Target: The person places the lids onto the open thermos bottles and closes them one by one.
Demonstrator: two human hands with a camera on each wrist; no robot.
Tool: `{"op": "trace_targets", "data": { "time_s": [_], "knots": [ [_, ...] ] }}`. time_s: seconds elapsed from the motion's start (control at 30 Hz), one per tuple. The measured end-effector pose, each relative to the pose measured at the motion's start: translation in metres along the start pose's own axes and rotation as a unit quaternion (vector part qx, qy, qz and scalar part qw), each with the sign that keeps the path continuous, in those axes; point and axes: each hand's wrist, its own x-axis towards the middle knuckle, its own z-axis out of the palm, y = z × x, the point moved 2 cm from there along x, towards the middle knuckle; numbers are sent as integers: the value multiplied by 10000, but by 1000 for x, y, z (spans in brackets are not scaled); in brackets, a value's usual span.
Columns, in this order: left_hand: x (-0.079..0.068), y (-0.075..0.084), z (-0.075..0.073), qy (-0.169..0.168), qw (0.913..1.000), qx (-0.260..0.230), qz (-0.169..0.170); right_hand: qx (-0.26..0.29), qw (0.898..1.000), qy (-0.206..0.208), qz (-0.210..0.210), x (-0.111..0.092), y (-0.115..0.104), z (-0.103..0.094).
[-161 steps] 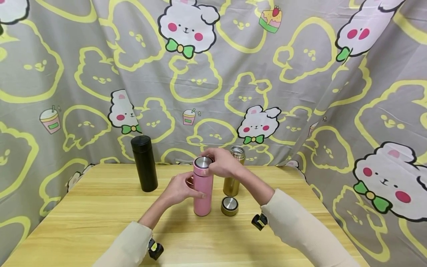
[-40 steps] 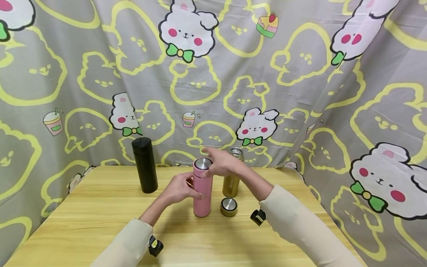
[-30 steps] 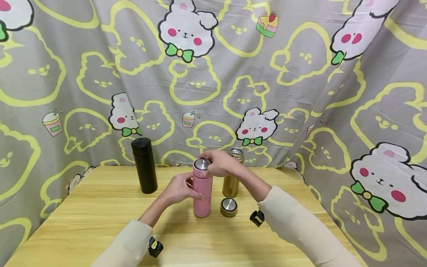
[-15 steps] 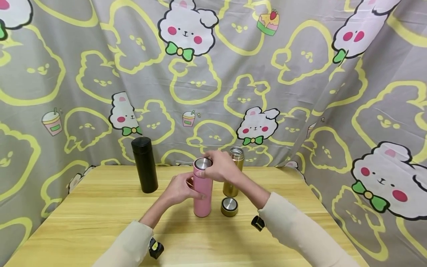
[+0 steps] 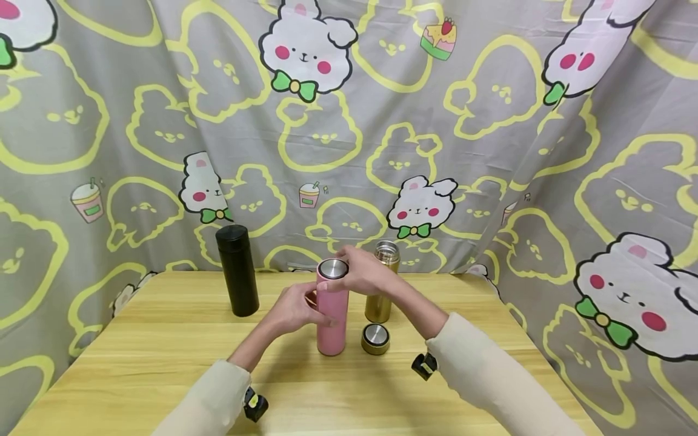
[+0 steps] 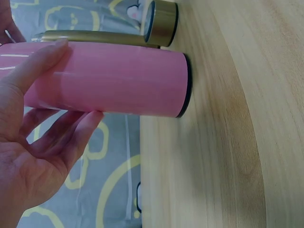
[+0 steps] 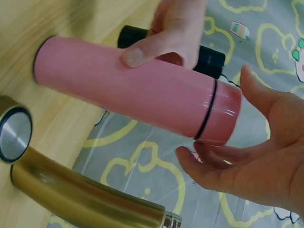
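Observation:
A pink thermos stands upright on the table, its pink lid with a silver top in place. My left hand grips the thermos body from the left, thumb across the front and fingers behind. At the top, my right hand holds the lid by its sides; in the right wrist view the thumb is at one side and fingertips at the other. Behind the right hand stands a gold thermos without its lid, its steel mouth showing. The gold lid lies on the table before it.
A black thermos with its lid on stands at the back left of the wooden table. A grey patterned curtain hangs behind and along both sides.
The right hand's fingers, lifted off the lid about a second ago, are back around it, and the hand has turned on the lid. The left hand and pink thermos stay in place.

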Motion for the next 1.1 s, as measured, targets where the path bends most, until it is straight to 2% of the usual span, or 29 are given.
{"op": "trace_targets", "data": {
  "time_s": [0.17, 0.33, 0.57, 0.77, 1.1],
  "knots": [
    [1, 1, 1, 3, 9999, 97, 30, 486, 9978, -438, 39, 2, -2, -7],
    [2, 2, 1, -26, 10000, 92, -20, 349, 9974, -601, -184, 5, -5, -8],
    [-1, 3, 0, 28, 10000, 25, -75, -107, 9989, -282, -369, 3, -7, -4],
    [-2, 3, 1, 61, 10000, -29, -46, -268, 9986, -19, -465, 0, -4, 0],
    [-3, 2, 1, 158, 9999, -10, 55, -406, 9972, 560, -284, 0, -1, 3]
  ]
}}
